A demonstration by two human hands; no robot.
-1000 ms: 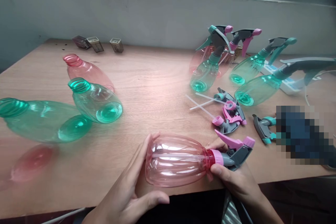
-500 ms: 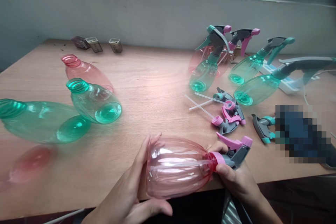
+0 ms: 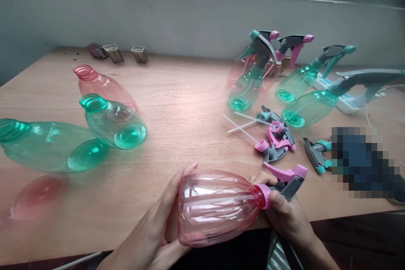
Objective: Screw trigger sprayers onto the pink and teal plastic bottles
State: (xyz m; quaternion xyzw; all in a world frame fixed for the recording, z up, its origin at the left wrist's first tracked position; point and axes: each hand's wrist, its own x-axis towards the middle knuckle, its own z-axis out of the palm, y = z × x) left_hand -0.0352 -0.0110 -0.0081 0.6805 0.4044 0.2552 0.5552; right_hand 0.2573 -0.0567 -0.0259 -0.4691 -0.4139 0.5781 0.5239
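A clear pink spray bottle [image 3: 215,206] lies sideways over the table's near edge, held between both hands. My left hand [image 3: 158,228] cups its base, fingers wrapped around the bottom. My right hand [image 3: 284,215] pinches the pink collar at the neck, where a grey and pink trigger head [image 3: 287,179] sits on the bottle. A thin dip tube shows inside the bottle.
Open green bottles [image 3: 114,122] and pink bottles [image 3: 101,86] lie at the left. Finished bottles with trigger heads [image 3: 253,80] lie at the right, loose trigger heads [image 3: 276,137] in front of them. Small boxes [image 3: 139,54] stand by the wall. The wooden table [image 3: 183,93] spans the view.
The pink bottle has turned in my hands and come slightly nearer. My right thumb has moved onto the pink collar. My left fingers have slid further under the base.
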